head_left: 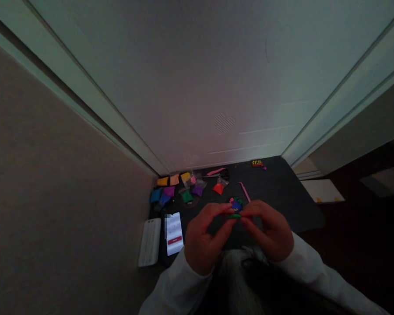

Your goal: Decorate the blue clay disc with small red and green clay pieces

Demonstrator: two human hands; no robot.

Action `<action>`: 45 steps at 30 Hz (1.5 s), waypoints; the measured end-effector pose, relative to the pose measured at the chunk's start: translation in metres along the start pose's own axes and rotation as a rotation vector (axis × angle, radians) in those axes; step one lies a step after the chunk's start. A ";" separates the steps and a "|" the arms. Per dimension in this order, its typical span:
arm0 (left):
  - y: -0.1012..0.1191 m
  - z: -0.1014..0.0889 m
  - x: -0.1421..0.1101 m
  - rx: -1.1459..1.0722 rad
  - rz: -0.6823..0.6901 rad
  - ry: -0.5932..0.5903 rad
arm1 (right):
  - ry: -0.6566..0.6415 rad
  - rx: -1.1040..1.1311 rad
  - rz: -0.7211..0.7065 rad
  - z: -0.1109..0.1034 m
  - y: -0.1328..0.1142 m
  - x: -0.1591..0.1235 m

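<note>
Between the thumbs and fingertips of both hands is a small piece of green clay. My left hand pinches its left end, and my right hand pinches its right end. Just past the fingertips sits a small clay figure in blue, with green and pink bits. Whether the green piece is joined to this figure, I cannot tell. A thin pink clay tool lies beyond my right hand on the dark table.
Several bags of coloured clay, among them a green one and a red one, lie at the left. Scissors rest near the wall. A lit phone and a white slab-like object are nearer me. Small yellow-and-red pieces lie at the back.
</note>
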State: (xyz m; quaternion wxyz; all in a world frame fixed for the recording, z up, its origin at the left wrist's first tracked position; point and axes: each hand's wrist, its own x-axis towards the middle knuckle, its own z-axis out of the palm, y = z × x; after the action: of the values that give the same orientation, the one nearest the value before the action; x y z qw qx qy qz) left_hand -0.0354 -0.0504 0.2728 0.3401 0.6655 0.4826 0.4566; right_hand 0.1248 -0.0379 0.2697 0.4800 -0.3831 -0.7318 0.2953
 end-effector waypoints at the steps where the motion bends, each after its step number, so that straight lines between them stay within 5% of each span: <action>1: -0.001 0.000 0.000 -0.005 0.000 0.005 | 0.008 0.004 0.003 0.000 0.001 0.000; 16: 0.002 0.000 0.012 0.060 0.173 0.059 | 0.014 -0.034 -0.036 0.001 0.007 0.008; 45: 0.001 -0.004 0.018 0.109 0.206 0.105 | 0.043 -0.040 -0.085 0.008 0.012 0.014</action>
State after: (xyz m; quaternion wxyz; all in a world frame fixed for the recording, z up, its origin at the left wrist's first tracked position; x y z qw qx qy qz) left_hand -0.0370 -0.0336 0.2798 0.2289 0.7042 0.4531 0.4964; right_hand 0.1168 -0.0205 0.2638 0.5001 -0.3676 -0.7426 0.2518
